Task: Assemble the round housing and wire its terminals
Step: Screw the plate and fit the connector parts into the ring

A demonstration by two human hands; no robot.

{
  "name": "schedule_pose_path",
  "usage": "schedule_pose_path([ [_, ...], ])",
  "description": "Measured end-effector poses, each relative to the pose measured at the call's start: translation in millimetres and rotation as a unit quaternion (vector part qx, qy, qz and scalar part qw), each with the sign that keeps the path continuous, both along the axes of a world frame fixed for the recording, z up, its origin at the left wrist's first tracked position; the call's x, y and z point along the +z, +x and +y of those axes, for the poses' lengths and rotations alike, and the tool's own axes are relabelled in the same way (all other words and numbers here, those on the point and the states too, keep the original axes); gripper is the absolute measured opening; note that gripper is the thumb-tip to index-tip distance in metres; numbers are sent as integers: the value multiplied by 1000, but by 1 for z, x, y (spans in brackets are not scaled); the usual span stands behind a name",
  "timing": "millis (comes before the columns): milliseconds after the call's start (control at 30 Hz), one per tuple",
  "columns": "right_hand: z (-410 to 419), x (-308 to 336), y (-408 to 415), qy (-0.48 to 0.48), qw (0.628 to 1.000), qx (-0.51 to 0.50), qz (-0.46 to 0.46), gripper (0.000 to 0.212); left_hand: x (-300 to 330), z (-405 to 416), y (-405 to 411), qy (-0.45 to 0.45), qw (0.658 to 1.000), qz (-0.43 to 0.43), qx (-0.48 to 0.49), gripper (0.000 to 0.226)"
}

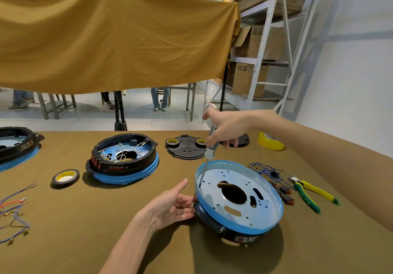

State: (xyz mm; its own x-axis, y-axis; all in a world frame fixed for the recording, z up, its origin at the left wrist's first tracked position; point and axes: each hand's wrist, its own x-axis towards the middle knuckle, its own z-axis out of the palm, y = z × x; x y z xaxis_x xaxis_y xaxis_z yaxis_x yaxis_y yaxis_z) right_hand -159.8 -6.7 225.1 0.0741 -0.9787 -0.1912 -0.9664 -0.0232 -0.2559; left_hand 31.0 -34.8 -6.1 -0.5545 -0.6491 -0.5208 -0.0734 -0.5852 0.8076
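On the brown table (148,241), toward its near right side, the round housing (239,199) lies with its pale perforated plate facing up inside a blue rim, above a black body. It looks rigid and fairly light, a thin metal plate in a plastic shell. The blue rim appears smooth and likely slippery, so the sturdier hold is probably the black side wall with its lug on the left. The left hand (170,205) rests there, fingers nearly straight and relaxed, fingertips touching the housing's left edge to brace it, not wrapped round it. The right hand (225,131) is curled round the handle of a screwdriver (207,156), gripping it upright. The thin shaft reaches down to the plate near its left rim, seemingly at a small hole, though the tip's seating is too small to tell.
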Motion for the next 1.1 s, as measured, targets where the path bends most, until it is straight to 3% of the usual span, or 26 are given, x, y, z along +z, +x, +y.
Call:
schedule_pose_path([
  [167,0,-2,4,-30,999,-3,16,64,1,2,-1,1,1000,-3,-1,68],
  [267,3,-1,5,-8,1000,17,15,75,2,3,0,-4,1000,-2,-1,70],
  [400,4,-2,8,-41,998,9,42,64,4,5,0,-1,1000,-1,1,68],
  [500,7,0,8,-19,999,27,18,76,6,7,-1,-7,1000,-6,3,67],
  [633,6,-4,12,-63,997,31,41,63,5,6,-1,-3,1000,-5,6,66],
  [800,5,-1,15,-42,997,58,14,70,5,5,-1,-2,1000,-9,12,66],
  [900,3,-4,16,-93,991,42,83,60,4,6,-2,-15,1000,-14,9,66],
  [1033,3,-2,13,-23,999,41,26,72,4,7,-3,-31,999,-28,4,67],
  [1100,1,-2,12,-31,998,41,25,65,5,8,-4,-31,999,-27,4,66],
])
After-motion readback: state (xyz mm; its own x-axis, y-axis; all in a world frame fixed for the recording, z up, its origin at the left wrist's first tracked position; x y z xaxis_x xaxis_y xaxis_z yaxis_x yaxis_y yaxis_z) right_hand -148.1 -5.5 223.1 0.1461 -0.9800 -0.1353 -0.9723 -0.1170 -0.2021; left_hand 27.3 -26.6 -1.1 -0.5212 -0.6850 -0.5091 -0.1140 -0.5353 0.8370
